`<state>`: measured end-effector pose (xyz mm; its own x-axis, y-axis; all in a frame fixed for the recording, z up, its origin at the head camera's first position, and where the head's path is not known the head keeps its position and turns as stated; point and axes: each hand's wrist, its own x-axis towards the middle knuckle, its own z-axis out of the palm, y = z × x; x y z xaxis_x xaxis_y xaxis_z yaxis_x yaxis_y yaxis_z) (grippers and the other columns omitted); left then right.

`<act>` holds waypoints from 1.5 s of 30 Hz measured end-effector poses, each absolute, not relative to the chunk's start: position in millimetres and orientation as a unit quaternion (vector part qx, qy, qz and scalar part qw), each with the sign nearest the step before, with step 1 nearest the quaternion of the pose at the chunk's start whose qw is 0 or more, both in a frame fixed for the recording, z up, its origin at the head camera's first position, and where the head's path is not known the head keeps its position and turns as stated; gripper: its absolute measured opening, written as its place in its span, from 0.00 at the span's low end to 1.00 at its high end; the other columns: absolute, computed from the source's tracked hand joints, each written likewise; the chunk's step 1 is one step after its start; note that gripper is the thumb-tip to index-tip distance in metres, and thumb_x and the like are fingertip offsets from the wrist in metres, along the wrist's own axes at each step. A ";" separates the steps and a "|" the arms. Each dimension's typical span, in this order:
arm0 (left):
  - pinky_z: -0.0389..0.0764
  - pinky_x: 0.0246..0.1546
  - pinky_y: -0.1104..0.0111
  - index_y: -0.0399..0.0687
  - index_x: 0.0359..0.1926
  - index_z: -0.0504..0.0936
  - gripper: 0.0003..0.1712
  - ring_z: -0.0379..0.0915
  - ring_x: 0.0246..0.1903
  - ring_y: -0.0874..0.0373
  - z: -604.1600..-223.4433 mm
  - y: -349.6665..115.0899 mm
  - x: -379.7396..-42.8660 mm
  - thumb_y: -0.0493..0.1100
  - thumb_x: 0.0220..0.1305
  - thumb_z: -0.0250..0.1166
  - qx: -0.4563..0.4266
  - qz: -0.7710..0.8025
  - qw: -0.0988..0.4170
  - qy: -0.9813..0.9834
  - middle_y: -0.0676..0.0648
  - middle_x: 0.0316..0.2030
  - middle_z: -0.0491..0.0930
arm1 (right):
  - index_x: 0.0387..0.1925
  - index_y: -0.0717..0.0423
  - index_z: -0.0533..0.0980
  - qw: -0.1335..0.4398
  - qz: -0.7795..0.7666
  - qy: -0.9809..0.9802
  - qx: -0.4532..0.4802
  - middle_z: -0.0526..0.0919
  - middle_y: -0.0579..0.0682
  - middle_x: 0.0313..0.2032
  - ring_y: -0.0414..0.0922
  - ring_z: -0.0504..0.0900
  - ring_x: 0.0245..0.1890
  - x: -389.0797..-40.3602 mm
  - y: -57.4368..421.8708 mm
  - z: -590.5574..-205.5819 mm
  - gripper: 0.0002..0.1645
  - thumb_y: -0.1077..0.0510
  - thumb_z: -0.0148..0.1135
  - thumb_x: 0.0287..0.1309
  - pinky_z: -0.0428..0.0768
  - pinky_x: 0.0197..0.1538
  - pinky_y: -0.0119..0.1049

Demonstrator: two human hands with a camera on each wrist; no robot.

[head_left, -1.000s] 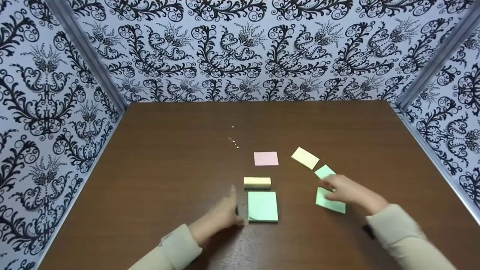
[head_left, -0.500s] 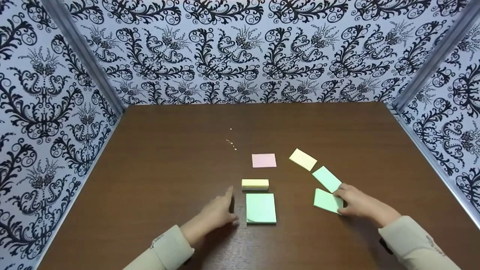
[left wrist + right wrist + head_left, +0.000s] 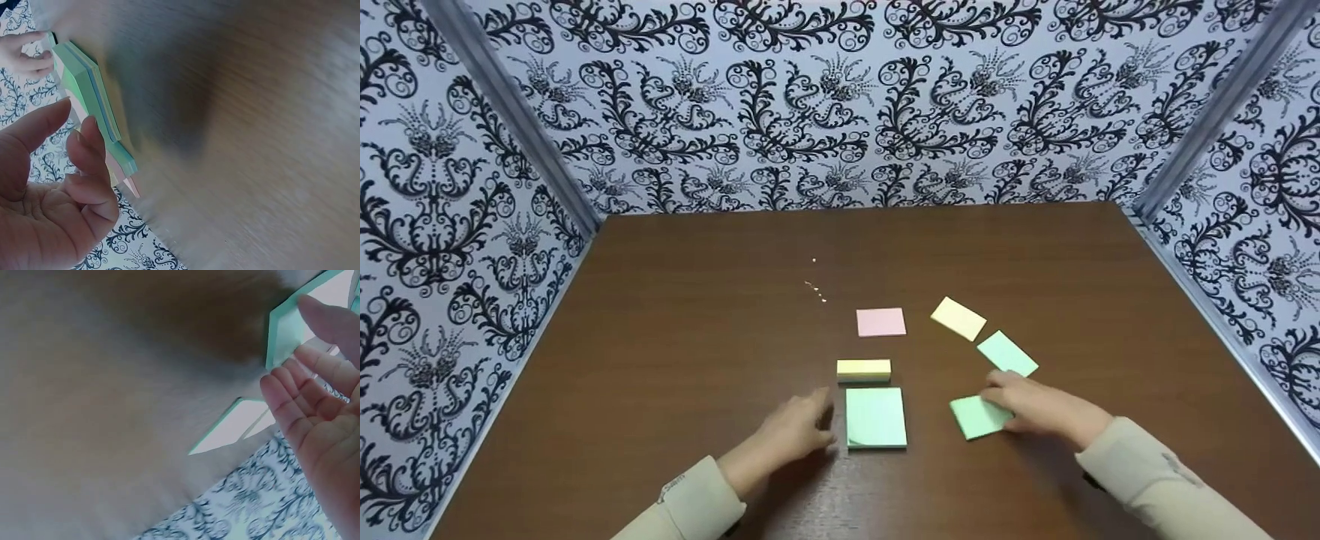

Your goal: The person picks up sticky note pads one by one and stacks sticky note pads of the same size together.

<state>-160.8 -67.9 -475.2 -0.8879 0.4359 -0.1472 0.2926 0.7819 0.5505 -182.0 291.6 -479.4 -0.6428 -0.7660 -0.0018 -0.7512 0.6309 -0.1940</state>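
Note:
My right hand (image 3: 1039,405) pinches a small green sticky note pad (image 3: 979,417) by its right end, thumb on the near side and fingers on the far side. In the right wrist view the pad (image 3: 286,334) shows between thumb and fingers. My left hand (image 3: 786,429) is beside the left edge of a larger square green sticky note pad (image 3: 876,420), its fingers loosely bent and holding nothing. The left wrist view shows that square pad's layered side (image 3: 93,93) beyond the fingertips. A thick yellow sticky note pad (image 3: 863,370) lies just behind the square one.
Farther back lie a pink sticky note pad (image 3: 881,322), a pale yellow one (image 3: 958,319) and another green one (image 3: 1008,354). Small white specks (image 3: 816,291) dot the brown table (image 3: 682,315). Patterned panels (image 3: 840,105) enclose its back and sides.
My right hand has come down on the nearer green pad, gripped it and shifted it left and slightly nearer, turning it. My left hand has barely moved beside the square pad.

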 end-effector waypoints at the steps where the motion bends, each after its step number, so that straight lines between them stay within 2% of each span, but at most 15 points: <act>1: 0.73 0.27 0.65 0.38 0.47 0.71 0.22 0.71 0.26 0.57 -474.9 -68.1 -160.9 0.40 0.51 0.67 0.204 0.265 0.127 0.934 0.45 0.30 0.77 | 0.37 0.62 0.76 0.032 -0.078 0.894 -0.440 0.72 0.51 0.36 0.45 0.71 0.35 -184.9 287.4 -479.2 0.20 0.69 0.69 0.36 0.72 0.36 0.35; 4: 0.68 0.22 0.69 0.38 0.46 0.73 0.21 0.63 0.20 0.62 -473.3 -66.7 -160.5 0.40 0.52 0.67 0.218 0.266 0.115 0.932 0.51 0.21 0.72 | 0.39 0.60 0.77 0.009 -0.061 0.872 -0.485 0.74 0.53 0.38 0.47 0.74 0.38 -195.4 276.4 -479.2 0.22 0.74 0.67 0.36 0.74 0.38 0.35; 8: 0.70 0.24 0.69 0.37 0.52 0.73 0.25 0.64 0.19 0.64 -471.0 -62.3 -159.5 0.41 0.53 0.66 0.219 0.268 0.118 0.931 0.53 0.19 0.72 | 0.43 0.58 0.77 -0.003 -0.056 0.848 -0.526 0.77 0.54 0.44 0.49 0.75 0.43 -209.4 263.7 -482.0 0.25 0.80 0.56 0.42 0.75 0.42 0.37; 12: 0.69 0.23 0.69 0.38 0.51 0.74 0.24 0.65 0.18 0.64 -470.0 -57.1 -159.5 0.42 0.53 0.66 0.220 0.262 0.120 0.932 0.54 0.18 0.72 | 0.44 0.57 0.77 -0.009 -0.058 0.843 -0.535 0.78 0.51 0.47 0.49 0.75 0.45 -216.2 254.3 -483.6 0.28 0.82 0.49 0.43 0.75 0.45 0.38; 15: 0.71 0.24 0.69 0.39 0.50 0.75 0.23 0.66 0.19 0.65 -468.2 -52.9 -159.6 0.42 0.52 0.67 0.228 0.253 0.113 0.933 0.55 0.18 0.72 | 0.44 0.64 0.75 -0.013 -0.091 0.878 -0.470 0.78 0.56 0.46 0.52 0.75 0.46 -210.8 249.4 -480.5 0.21 0.77 0.54 0.46 0.73 0.47 0.43; 17: 0.71 0.25 0.70 0.39 0.48 0.76 0.22 0.66 0.19 0.65 -466.9 -49.2 -159.4 0.42 0.52 0.67 0.236 0.247 0.101 0.934 0.55 0.18 0.72 | 0.43 0.68 0.74 -0.009 -0.113 0.911 -0.397 0.77 0.60 0.43 0.55 0.75 0.45 -202.1 245.7 -479.3 0.17 0.70 0.60 0.48 0.73 0.47 0.47; 20: 0.71 0.24 0.70 0.40 0.46 0.78 0.19 0.70 0.22 0.64 -465.1 -42.5 -158.8 0.42 0.51 0.67 0.253 0.232 0.069 0.937 0.54 0.22 0.74 | 0.42 0.74 0.72 0.006 -0.123 0.949 -0.289 0.76 0.65 0.42 0.59 0.74 0.45 -185.5 237.0 -480.1 0.27 0.56 0.67 0.47 0.72 0.48 0.50; 22: 0.72 0.24 0.71 0.42 0.43 0.80 0.16 0.73 0.26 0.62 -464.9 -36.5 -158.2 0.41 0.52 0.67 0.271 0.216 0.040 0.937 0.51 0.26 0.76 | 0.40 0.75 0.73 0.015 -0.108 0.961 -0.254 0.76 0.66 0.41 0.60 0.74 0.43 -176.0 231.3 -482.5 0.31 0.51 0.69 0.44 0.73 0.46 0.50; 24: 0.74 0.26 0.71 0.43 0.41 0.81 0.14 0.76 0.30 0.59 -465.6 -29.1 -157.8 0.42 0.52 0.67 0.289 0.191 0.010 0.938 0.50 0.30 0.77 | 0.39 0.75 0.73 0.016 -0.101 0.967 -0.235 0.75 0.67 0.43 0.60 0.74 0.43 -168.8 227.2 -485.0 0.32 0.50 0.70 0.44 0.74 0.44 0.49; 27: 0.75 0.28 0.71 0.46 0.39 0.83 0.11 0.75 0.32 0.58 -467.4 -16.2 -158.1 0.42 0.53 0.67 0.315 0.151 -0.028 0.936 0.51 0.33 0.78 | 0.38 0.75 0.74 0.003 -0.096 0.967 -0.236 0.74 0.66 0.43 0.58 0.75 0.41 -163.8 225.4 -488.1 0.31 0.51 0.70 0.42 0.75 0.40 0.46; 31: 0.72 0.27 0.72 0.51 0.35 0.84 0.08 0.72 0.28 0.59 -470.4 0.8 -160.1 0.43 0.51 0.68 0.336 0.093 -0.084 0.934 0.54 0.31 0.78 | 0.44 0.77 0.72 0.007 -0.089 0.958 -0.271 0.73 0.70 0.48 0.63 0.73 0.48 -165.0 228.0 -489.5 0.33 0.53 0.69 0.44 0.74 0.47 0.49; 35: 0.66 0.24 0.73 0.54 0.25 0.84 0.01 0.68 0.24 0.60 -474.2 16.0 -162.9 0.42 0.49 0.68 0.350 0.038 -0.149 0.924 0.56 0.25 0.77 | 0.45 0.75 0.72 0.022 -0.069 0.939 -0.336 0.71 0.71 0.53 0.63 0.72 0.52 -172.1 232.1 -489.3 0.30 0.55 0.68 0.47 0.73 0.50 0.50; 37: 0.64 0.24 0.73 0.55 0.20 0.82 0.05 0.66 0.23 0.61 -475.5 22.2 -164.1 0.41 0.49 0.67 0.351 0.010 -0.169 0.921 0.57 0.22 0.76 | 0.46 0.74 0.73 0.026 -0.062 0.929 -0.365 0.71 0.70 0.54 0.62 0.71 0.53 -176.7 233.4 -488.5 0.29 0.56 0.68 0.47 0.72 0.51 0.50; 41: 0.62 0.25 0.72 0.58 0.17 0.81 0.08 0.65 0.25 0.60 -476.9 32.6 -165.6 0.42 0.48 0.67 0.345 -0.052 -0.172 0.922 0.58 0.21 0.75 | 0.50 0.73 0.72 0.047 -0.054 0.920 -0.385 0.69 0.69 0.56 0.61 0.69 0.56 -185.9 235.3 -487.3 0.30 0.57 0.67 0.47 0.68 0.55 0.52; 45: 0.62 0.29 0.71 0.60 0.22 0.83 0.03 0.64 0.28 0.60 -477.1 44.3 -166.8 0.44 0.49 0.66 0.333 -0.111 -0.136 0.927 0.59 0.24 0.77 | 0.50 0.72 0.72 0.052 -0.044 0.919 -0.388 0.69 0.67 0.57 0.60 0.69 0.57 -192.0 236.6 -487.6 0.30 0.59 0.67 0.47 0.67 0.56 0.53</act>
<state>-166.8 44.3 -477.1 -0.7417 0.6466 0.1786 0.5862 0.7542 -0.2961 -192.0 236.6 -487.6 -0.6938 -0.7175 -0.0620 -0.7084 0.6954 -0.1212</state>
